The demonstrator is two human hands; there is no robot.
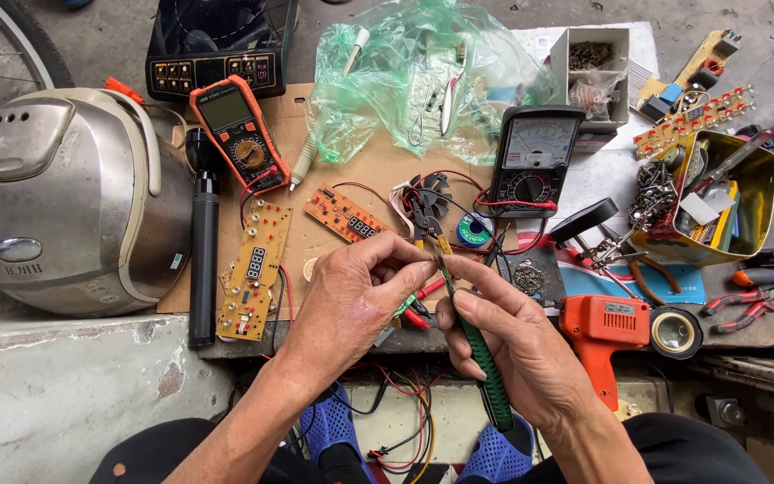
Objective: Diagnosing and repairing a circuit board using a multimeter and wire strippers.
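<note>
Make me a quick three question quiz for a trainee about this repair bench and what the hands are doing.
1. True or false: the right hand grips green-handled pliers.
2. Which meter lies nearer the rice cooker? A) orange multimeter B) black analogue meter
3. Fill in: the left hand pinches something small at the pliers' ___.

Key: 1 true; 2 A; 3 tip.

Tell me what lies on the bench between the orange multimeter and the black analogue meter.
In the head view, between the orange multimeter and the black analogue meter lie a crumpled clear green plastic bag, a white pen-like probe and bare cardboard.
</note>
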